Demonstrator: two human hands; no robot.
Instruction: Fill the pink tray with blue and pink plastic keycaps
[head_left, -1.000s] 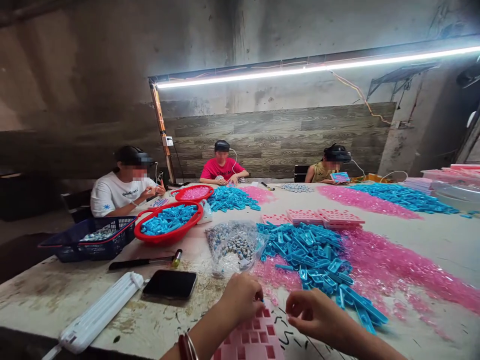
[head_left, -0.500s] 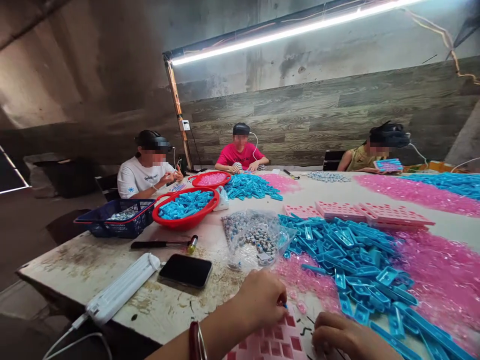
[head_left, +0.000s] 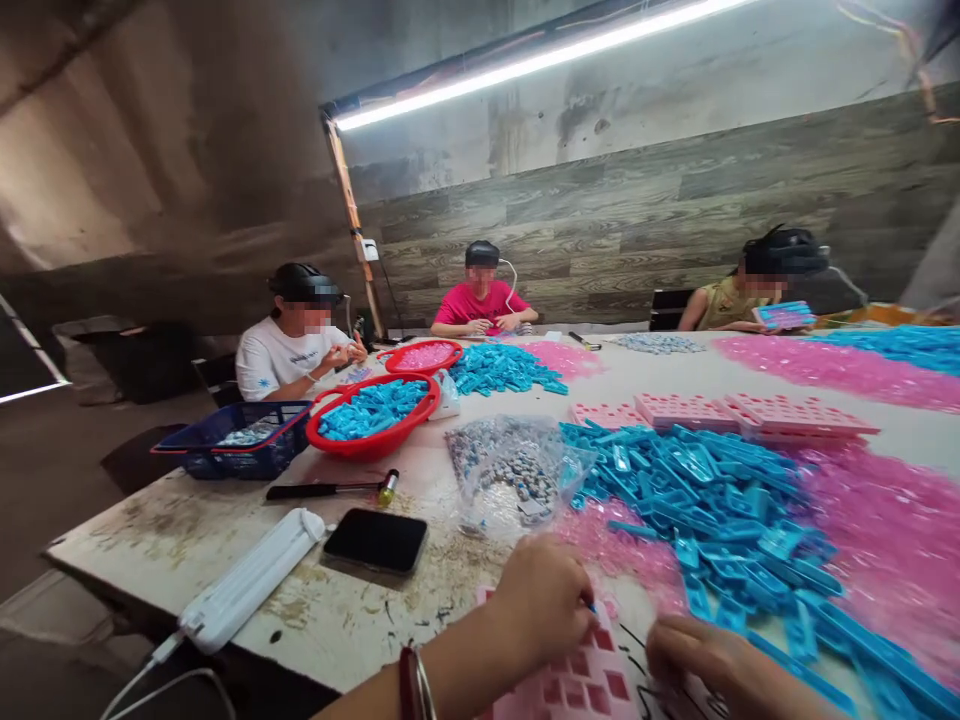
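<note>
My left hand (head_left: 541,600) is curled over a pink grid tray (head_left: 577,685) at the table's near edge, its fingers pinching a small blue piece (head_left: 593,606). My right hand (head_left: 701,655) lies just to the right, fingers curled beside the tray; what it holds is hidden. A heap of blue plastic parts (head_left: 690,490) lies right behind both hands, with loose pink parts (head_left: 885,520) around it. A clear bag of small beads (head_left: 510,470) sits behind my left hand.
A black phone (head_left: 375,540), a white rectangular device (head_left: 247,580) and a small hammer (head_left: 330,490) lie to the left. Red basins (head_left: 373,412) and a blue basket (head_left: 240,440) stand farther back. Stacked pink trays (head_left: 720,412) sit mid-table. Three other people work at the far side.
The view has swung left and tilted down. My right hand has dropped lower, closer to the tray; my left hand stays pinched over the tray.
</note>
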